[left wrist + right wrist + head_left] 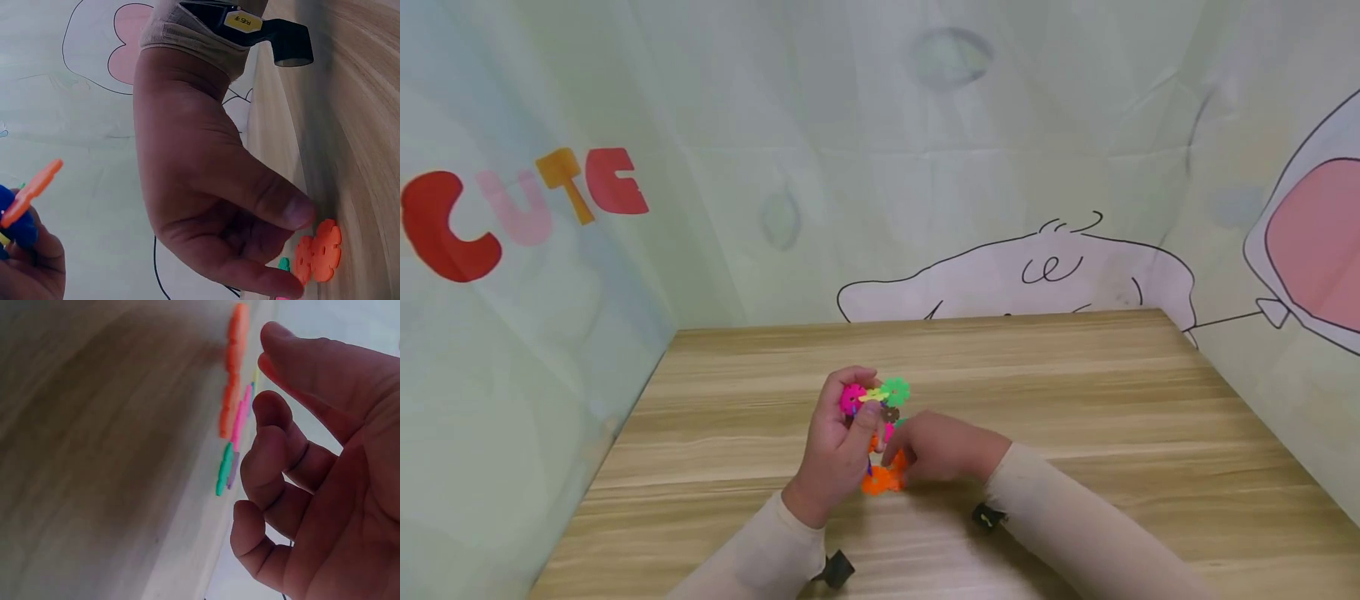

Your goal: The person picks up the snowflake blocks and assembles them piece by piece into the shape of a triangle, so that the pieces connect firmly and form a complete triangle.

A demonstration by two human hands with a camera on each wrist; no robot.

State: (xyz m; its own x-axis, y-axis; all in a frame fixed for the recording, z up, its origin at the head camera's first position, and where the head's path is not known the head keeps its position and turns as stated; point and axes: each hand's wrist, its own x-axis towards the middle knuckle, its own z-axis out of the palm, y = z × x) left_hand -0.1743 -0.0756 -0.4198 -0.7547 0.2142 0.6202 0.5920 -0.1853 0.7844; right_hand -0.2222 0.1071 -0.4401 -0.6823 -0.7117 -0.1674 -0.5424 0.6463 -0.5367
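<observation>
Beyond the orange pieces [878, 486] on the tabletop [745, 417], the left hand [841, 442] pinched joined plastic flowers [873, 396]; just right of those pieces, the right hand's [951, 446] fingers [265, 462] curled loosely, holding nothing.

Beige sleeves [760, 554], black wrist cameras [838, 571]

Flower pieces [328, 256] are orange, pink, green; the table [1075, 392] wood-grained.

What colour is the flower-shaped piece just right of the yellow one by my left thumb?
Bright green; the flower-shaped piece shows best in the head view.
</observation>
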